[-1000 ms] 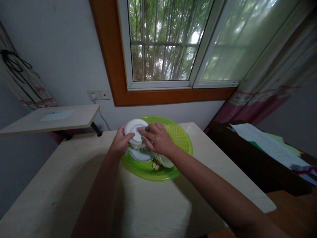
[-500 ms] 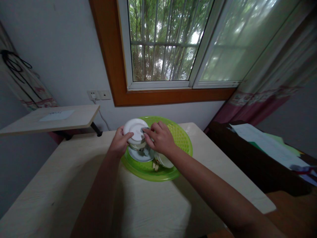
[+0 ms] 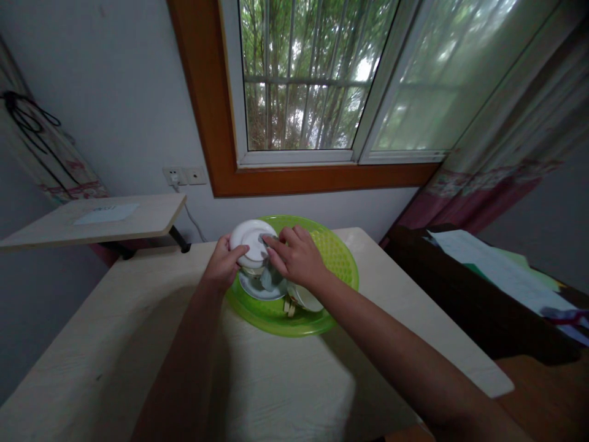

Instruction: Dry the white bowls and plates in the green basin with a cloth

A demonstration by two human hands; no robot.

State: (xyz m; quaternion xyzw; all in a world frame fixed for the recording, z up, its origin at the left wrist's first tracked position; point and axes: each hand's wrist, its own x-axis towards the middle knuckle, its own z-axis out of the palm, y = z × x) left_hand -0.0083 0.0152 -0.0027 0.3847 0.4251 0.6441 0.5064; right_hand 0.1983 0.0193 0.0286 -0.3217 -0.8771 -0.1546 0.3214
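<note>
A round green plastic basket (image 3: 338,261) sits on the pale table (image 3: 138,319) under the window. My left hand (image 3: 223,265) grips a white bowl (image 3: 248,242) turned bottom-up, above the basket's left part. My right hand (image 3: 297,258) presses a grey cloth (image 3: 268,277) against the bowl, fingers closed on it. A white plate (image 3: 255,290) and another white bowl (image 3: 306,299) lie inside the basket below my hands.
A small wooden side table (image 3: 96,221) with a paper on it stands to the left. A dark desk with papers (image 3: 497,270) is on the right, beside a curtain. Wall sockets (image 3: 184,177) are below the window frame.
My right hand has slid the cloth slightly left across the bowl's underside. The left hand keeps the bowl in the same place.
</note>
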